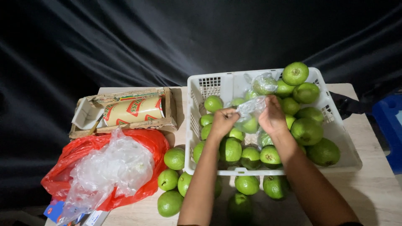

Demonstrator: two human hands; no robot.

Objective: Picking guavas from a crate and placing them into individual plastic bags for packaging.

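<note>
Black cloth (125, 37) hung behind a pale wooden desk (377, 188). Nearest me, loose green guavas (169, 203) lay on the desk just in front of the white plastic basket (209, 86), some touching its front rim. To my left sat a red plastic bag (83, 146) with crumpled clear plastic (113, 167) spilling over it.

Both my forearms reached over the basket's front edge. My left hand (223, 119) was closed, fingers pinching one edge of a thin clear bag (250, 109). My right hand (273, 117) was curled shut on the other side of the same bag. The bag hung between the two hands, above the middle of the basket, with one green guava (250, 124) showing through it.

Around the hands the basket held many more green guavas (307, 130), heaped highest at its far right corner. One wrapped guava (264, 83) lay near the back wall.

Farther left, beyond the red bag, stood a cardboard box (163, 123) holding a roll (133, 111) in a yellow and red wrapper.
</note>
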